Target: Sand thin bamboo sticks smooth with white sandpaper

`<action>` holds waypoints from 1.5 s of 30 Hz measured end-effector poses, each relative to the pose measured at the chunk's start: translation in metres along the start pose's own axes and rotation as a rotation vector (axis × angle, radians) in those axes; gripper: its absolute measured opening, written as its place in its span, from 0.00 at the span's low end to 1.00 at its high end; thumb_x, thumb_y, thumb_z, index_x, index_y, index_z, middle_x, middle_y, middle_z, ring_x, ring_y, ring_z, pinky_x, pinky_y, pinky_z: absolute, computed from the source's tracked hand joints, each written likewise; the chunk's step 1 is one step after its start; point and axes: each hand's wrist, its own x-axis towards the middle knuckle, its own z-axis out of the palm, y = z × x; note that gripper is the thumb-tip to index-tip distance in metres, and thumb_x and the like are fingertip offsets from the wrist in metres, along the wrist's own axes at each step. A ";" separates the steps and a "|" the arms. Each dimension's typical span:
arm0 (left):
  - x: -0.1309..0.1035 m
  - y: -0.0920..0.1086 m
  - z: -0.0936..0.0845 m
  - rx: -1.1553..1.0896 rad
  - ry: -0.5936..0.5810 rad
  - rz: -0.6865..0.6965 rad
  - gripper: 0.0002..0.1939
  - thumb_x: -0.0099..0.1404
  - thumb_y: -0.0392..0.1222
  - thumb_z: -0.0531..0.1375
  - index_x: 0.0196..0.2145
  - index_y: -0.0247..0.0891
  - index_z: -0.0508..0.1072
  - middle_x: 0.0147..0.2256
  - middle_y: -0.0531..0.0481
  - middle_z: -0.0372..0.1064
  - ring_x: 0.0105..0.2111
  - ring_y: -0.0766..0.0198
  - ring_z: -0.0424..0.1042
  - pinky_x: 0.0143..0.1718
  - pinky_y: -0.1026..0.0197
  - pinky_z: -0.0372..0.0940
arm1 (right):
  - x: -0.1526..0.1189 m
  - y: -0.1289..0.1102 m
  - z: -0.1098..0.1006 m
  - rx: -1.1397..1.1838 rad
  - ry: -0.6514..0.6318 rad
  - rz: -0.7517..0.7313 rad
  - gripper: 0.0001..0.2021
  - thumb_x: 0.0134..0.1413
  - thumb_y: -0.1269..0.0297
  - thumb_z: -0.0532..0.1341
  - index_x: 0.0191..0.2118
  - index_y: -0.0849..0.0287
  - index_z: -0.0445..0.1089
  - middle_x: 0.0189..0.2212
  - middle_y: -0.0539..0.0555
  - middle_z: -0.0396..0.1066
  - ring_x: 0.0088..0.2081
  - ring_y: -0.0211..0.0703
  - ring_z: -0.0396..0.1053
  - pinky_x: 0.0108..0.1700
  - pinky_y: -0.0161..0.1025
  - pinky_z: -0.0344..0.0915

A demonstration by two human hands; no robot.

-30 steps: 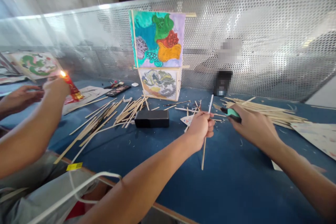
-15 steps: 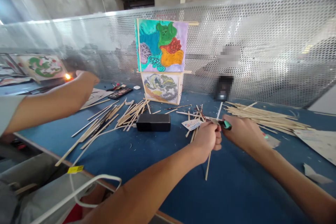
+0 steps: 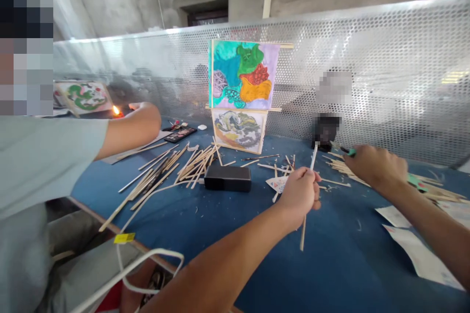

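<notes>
My left hand [image 3: 300,194] is closed around a thin wooden strip [image 3: 302,235], whose pale, whitish upper end [image 3: 315,155] sticks up above the fingers. The strip's lower end points down toward the blue table. Off to the right, my right hand [image 3: 376,166] grips a green-and-black-handled tool [image 3: 350,151] with a narrow tip; its exact kind is unclear. The tool's tip is apart from the strip. Beneath my left wrist lie a printed paper scrap [image 3: 276,184] and several crossed sticks [image 3: 273,170].
A black box [image 3: 227,179] with a white cable stands mid-table. Behind it, two painted panels [image 3: 244,76] lean upright on stick frames. Loose sticks [image 3: 196,165] lie in piles. At left, another person's arm [image 3: 134,129] reaches near a small flame [image 3: 116,110]. A perforated metal screen [image 3: 165,68] runs behind.
My right hand has moved right and up with the tool, away from the strip. The left hand keeps hold of the strip. The view has shifted, and the other person leans further in.
</notes>
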 end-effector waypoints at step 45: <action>-0.046 0.028 0.019 0.325 -0.500 0.089 0.12 0.68 0.41 0.58 0.26 0.38 0.73 0.18 0.57 0.56 0.17 0.73 0.51 0.21 0.64 0.46 | -0.137 -0.025 -0.062 0.868 0.303 -0.244 0.11 0.68 0.55 0.64 0.32 0.51 0.73 0.21 0.44 0.65 0.24 0.35 0.61 0.26 0.36 0.58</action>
